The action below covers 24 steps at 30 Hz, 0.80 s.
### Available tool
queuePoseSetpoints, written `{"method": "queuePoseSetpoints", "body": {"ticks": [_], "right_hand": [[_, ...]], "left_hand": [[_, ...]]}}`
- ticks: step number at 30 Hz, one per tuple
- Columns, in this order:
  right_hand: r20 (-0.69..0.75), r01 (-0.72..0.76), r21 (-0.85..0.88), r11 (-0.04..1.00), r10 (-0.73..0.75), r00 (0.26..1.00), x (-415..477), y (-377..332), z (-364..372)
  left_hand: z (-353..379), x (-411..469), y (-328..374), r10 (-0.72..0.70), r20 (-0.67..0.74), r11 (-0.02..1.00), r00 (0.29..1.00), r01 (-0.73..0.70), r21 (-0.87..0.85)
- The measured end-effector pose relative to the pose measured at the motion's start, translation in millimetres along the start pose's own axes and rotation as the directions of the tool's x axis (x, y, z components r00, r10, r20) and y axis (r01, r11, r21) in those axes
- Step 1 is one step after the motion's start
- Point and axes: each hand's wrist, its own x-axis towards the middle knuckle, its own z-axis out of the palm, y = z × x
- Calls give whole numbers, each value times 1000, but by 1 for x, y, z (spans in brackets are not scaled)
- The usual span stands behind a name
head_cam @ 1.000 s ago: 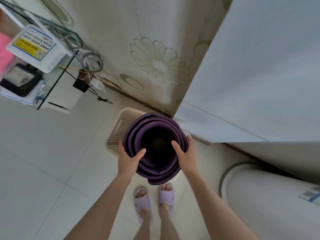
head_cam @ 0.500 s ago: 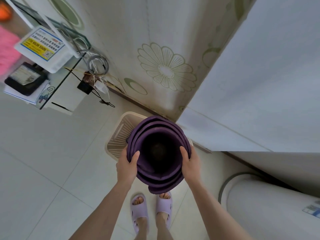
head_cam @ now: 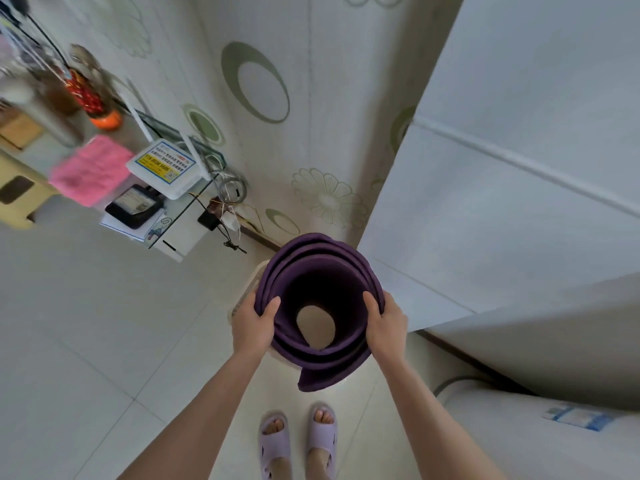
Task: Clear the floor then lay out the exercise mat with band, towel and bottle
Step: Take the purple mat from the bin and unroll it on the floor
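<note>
A rolled purple exercise mat (head_cam: 322, 367) stands upright in front of me, seen end-on from above as a loose spiral. My left hand (head_cam: 252, 325) grips its left rim with the thumb inside the roll. My right hand (head_cam: 386, 323) grips the right rim the same way. Through the hollow core a beige patch of the basket below shows. The mat's outer flap hangs toward my feet. No band, towel or bottle is in view.
A beige plastic basket (head_cam: 250, 282) sits under the mat by the wall. A glass shelf (head_cam: 194, 206) at the left holds a white box, a pink paper and cables. A white cabinet (head_cam: 502, 202) stands right, a white cylinder (head_cam: 540, 441) at lower right. My slippered feet (head_cam: 298, 441) are below.
Both hands have lifted the rolled mat upward out of the basket, so the basket floor shows through the core. The view has tilted up and more of the shelf appears.
</note>
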Motion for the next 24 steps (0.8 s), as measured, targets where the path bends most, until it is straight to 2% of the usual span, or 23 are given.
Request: {"method": "queuePoseSetpoints", "body": {"ticks": [6,7,11,13,17,24], "right_hand": [[24,38,-130,991,-35,999,-19,-55,-28],[13,143,-115,983,-142,990,-50,-92,-54],[29,169,-145,975,-166,986,-51,-121,-65],[38,212,-126,969,-209,977,-68,-142,-70],[37,295,-91,951,-292,956,-93,-177,-70],[39,397,-125,909,-396,918,-146,-226,-33]], "left_hand": [[-38,-17,39,17,-4,1000,1000,-17,15],[-68,-50,66,93,-49,994,994,-96,-53],[-85,-46,85,118,-45,991,992,-121,-62],[-105,-57,93,145,-88,983,986,-153,-102],[-140,-66,105,157,-143,971,977,-179,-158],[-220,-93,100,211,-251,937,945,-269,-222]]}}
